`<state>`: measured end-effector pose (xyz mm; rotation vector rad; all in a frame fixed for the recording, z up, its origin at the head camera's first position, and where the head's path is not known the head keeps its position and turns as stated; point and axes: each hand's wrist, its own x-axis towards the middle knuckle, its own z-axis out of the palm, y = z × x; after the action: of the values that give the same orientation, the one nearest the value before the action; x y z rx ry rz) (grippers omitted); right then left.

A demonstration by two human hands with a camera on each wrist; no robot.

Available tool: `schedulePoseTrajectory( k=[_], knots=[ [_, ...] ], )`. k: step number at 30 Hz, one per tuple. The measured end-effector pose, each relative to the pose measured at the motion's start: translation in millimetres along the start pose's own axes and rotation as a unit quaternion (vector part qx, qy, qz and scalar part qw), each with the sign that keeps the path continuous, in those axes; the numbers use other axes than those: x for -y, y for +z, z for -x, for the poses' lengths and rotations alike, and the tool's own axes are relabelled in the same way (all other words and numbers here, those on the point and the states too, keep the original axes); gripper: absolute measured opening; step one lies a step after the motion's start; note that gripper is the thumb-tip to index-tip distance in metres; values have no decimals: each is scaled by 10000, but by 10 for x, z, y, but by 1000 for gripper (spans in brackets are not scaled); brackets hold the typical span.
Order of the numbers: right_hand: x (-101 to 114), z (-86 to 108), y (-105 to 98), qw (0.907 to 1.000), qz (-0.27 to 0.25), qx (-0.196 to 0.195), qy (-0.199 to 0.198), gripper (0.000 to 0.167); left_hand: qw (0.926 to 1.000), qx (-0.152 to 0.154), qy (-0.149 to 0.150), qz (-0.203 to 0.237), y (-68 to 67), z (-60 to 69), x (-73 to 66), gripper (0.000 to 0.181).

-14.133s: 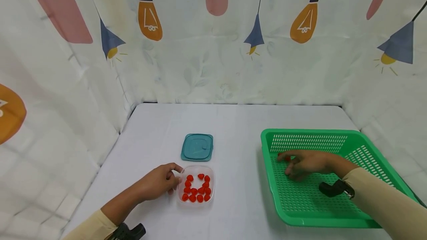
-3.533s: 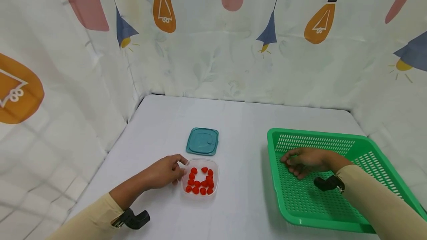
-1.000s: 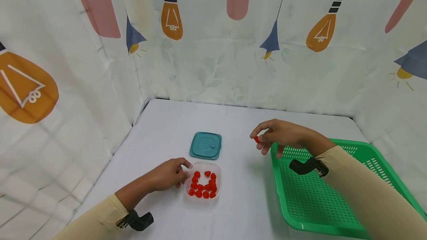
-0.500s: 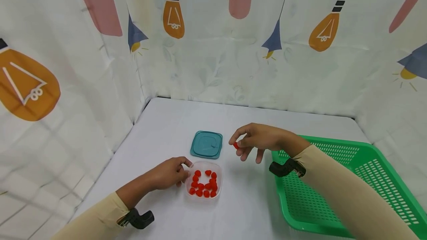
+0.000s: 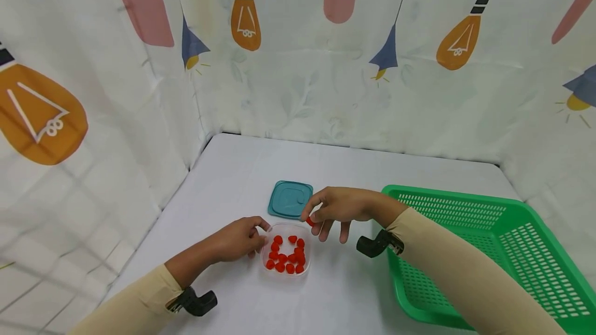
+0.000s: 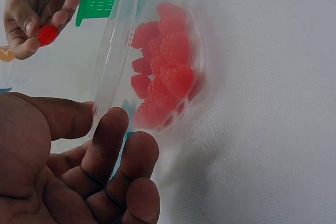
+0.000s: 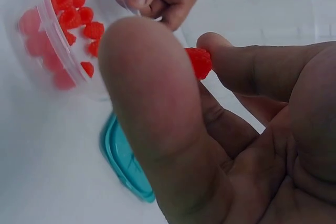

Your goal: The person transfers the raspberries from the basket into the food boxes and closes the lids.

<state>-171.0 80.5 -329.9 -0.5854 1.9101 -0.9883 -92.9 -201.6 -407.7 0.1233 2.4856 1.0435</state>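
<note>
A clear plastic container (image 5: 286, 275) on the white table holds several red raspberries (image 5: 282, 258). My left hand (image 5: 237, 240) pinches its left rim between thumb and fingers, as the left wrist view shows up close. In my right hand (image 5: 342, 208) a single raspberry (image 7: 199, 63) is pinched between thumb and a fingertip. That hand hovers just beyond the container's far right corner, above the table. Behind the container lies a teal square lid (image 5: 289, 199), its right edge partly covered by my right fingers in the head view.
A large green perforated basket (image 5: 396, 273) stands at the right, with my right forearm crossing over it. White printed curtains (image 5: 298, 76) enclose the table at the back and sides.
My right hand has picked a raspberry out of the green basket and carried it left to beside the container. The left hand keeps its place at the container's rim.
</note>
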Motion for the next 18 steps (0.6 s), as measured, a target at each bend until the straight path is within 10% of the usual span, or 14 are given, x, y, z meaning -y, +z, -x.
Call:
schedulePoseTrajectory(
  k=[18],
  knots=[
    [33,-148,201,9983,295,503,49,27,10000,38,73,41,-12,10,-19,30]
  ],
)
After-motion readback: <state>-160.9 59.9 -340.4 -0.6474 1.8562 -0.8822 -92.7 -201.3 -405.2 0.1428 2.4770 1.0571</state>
